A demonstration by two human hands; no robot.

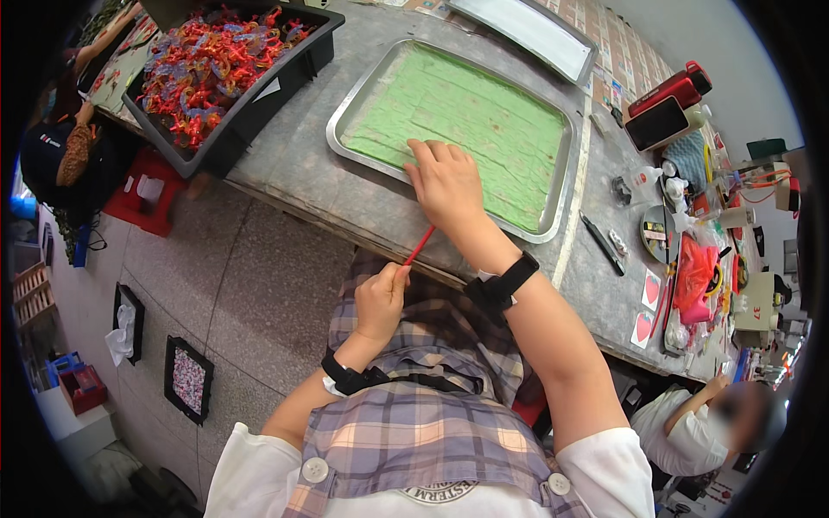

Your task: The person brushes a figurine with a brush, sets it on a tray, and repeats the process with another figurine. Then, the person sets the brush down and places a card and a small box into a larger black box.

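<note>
My left hand (381, 300) is closed round a thin red stick (420, 244) just off the table's front edge. The stick slants up toward the heel of my right hand, where its far end passes out of sight. My right hand (449, 184) reaches over the near rim of a metal tray (356, 154), fingers bent a little and apart. Its fingertips are at the wet-looking green cloth (466, 112) that lines the tray. What is under the right palm is hidden.
A black bin (285, 69) of red, orange and bluish plastic pieces (211, 73) stands at the far left. On the right lie a black pen (602, 244), strawberry cards (642, 330) and a red bag (693, 274). A white-lined tray (527, 34) is behind. Co-workers sit at both sides.
</note>
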